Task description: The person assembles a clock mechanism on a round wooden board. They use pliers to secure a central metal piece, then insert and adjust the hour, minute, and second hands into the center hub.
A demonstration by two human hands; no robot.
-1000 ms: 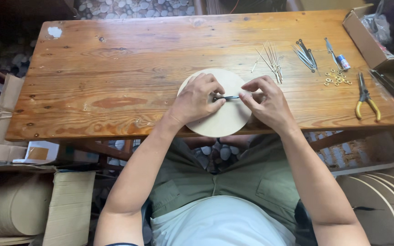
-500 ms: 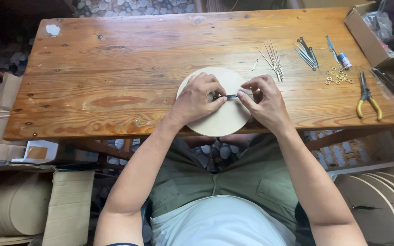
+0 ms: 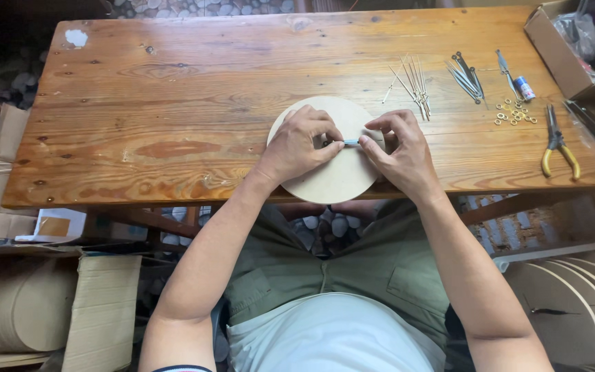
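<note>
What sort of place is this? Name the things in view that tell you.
Probably a small craft workshop. A worn wooden table holds pliers, thin metal rods and small rings, and stacks of round discs stand beside the seat.

Left hand (image 3: pixel 299 146), right hand (image 3: pixel 399 149): fingertip pinches.

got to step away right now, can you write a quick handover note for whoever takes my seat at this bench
Left hand and right hand: both rest on the round wooden disc and pinch a small metal piece between their fingertips at the disc's middle.
Disc lies at the near edge of the wooden table, overhanging slightly.
To the right: thin metal pins, darker metal pieces, small rings, yellow-handled pliers.
Done: the piece is at the disc's centre. Whether it is fixed cannot be told.
Left: pins, rings and pliers lie untouched.
</note>
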